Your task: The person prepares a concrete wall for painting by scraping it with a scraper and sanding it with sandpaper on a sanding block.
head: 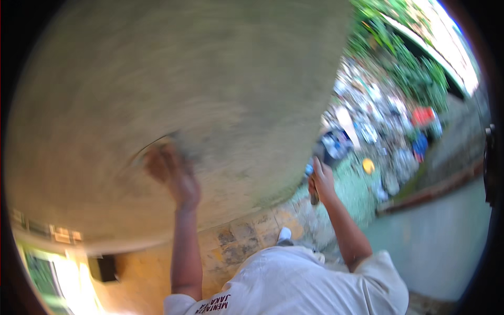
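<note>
In front of me a large grey-brown plastered wall (189, 78) fills much of the view. Blurred by motion, my left hand (171, 169) is at the wall's surface with its fingers forward. A thin, dark, curved edge (157, 139) shows by its fingertips, perhaps that of a flexible sheet; whether the hand grips it is unclear. At the wall's right edge, my right hand (323, 182) is closed around the handle of a scraper-like hand tool (314, 198). The tool's dark flat end (319, 151) points up past my thumb, blurred.
Beyond the wall's right edge lies a heap of mixed rubbish (370, 114) below green plants (425, 75). Worn floor tiles (244, 236) run along the wall's foot, near my foot (284, 234). A low pale green wall (429, 236) stands at right. A dark box (107, 268) is at lower left.
</note>
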Available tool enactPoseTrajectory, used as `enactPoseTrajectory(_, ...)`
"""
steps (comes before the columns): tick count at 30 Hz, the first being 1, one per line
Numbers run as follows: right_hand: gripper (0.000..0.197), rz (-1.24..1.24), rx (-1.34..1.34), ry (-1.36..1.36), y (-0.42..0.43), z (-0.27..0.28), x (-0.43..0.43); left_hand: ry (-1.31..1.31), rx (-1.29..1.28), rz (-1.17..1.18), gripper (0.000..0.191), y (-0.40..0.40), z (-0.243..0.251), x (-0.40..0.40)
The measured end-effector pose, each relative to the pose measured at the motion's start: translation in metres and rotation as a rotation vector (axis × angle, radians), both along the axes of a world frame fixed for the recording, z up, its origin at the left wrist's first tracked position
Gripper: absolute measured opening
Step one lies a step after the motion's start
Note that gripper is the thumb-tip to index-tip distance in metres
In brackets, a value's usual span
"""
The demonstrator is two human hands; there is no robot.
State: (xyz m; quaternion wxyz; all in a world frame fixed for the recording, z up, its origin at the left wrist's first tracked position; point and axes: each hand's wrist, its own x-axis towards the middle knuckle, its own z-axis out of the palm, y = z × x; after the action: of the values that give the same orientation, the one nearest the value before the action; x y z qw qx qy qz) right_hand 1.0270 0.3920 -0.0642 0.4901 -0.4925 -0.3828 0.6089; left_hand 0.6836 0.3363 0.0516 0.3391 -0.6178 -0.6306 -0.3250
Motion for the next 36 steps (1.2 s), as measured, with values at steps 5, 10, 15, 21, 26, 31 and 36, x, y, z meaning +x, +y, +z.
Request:
enactPoseTrajectory(5, 0.029, 0.323, -0.23, 0.108, -0.098, -0.106, -0.049, -0.289, -0.092, -0.288, 0.049, -0.072, 0.003, -0.014)
enactPoseTrajectory(10, 0.022, 0.88, -0.467, 0.032, -0.196, -0.161, -0.11, -0.883, -0.147, -0.262, 0.044, -0.22, -0.071, -0.048)
enactPoseTrajectory(15, 0.057, 1.086, -0.709, 0.069, -0.244, -0.114, -0.169, -1.918, 0.395, -0.206, 0.046, -0.401, -0.158, -0.055)
enactPoseTrajectory(21, 0.086, 1.336, -0.709, -0.072, -0.284, -0.14, -0.259, -2.05, 1.008, 0.298, 0.038, -0.559, -0.248, -0.075)
enactPoseTrajectory(26, 0.057, 1.52, -0.322, -0.379, -0.334, -0.132, -0.363, -1.957, 1.251, 0.443, 0.038, -0.638, -0.249, -0.095)
enactPoseTrajectory(31, 0.041, 1.638, 0.037, -0.547, -0.369, -0.124, -0.456, -1.937, 1.461, 0.63, 0.039, -0.687, -0.233, -0.115)
enactPoseTrajectory(36, 0.041, 1.619, 0.805, -0.564, -0.408, -0.1, -0.555, -1.792, 1.78, 0.763, 0.04, -0.741, -0.25, -0.124)
